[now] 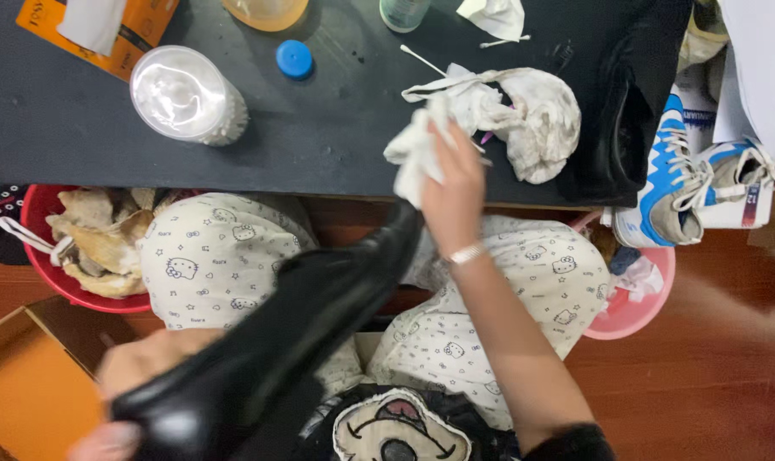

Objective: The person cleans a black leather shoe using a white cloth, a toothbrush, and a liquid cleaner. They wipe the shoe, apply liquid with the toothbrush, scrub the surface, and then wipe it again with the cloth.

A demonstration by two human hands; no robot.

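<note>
While raised, right hand (452,183) clutching cloth (415,154)

Dark matte black table (319,128) fills the top from 10 to 1 o'clock, surface scuffed with pale smears. Glossy reddish-brown wooden floor (712,367) at 4 o'clock, more of it at 8. Red round plastic basin (41,273) at 9 o'clock, pink round plastic basin (639,312) at 3. Orange cardboard box (20,393) at 8 o'clock. Even indoor light, soft shadows.
</note>
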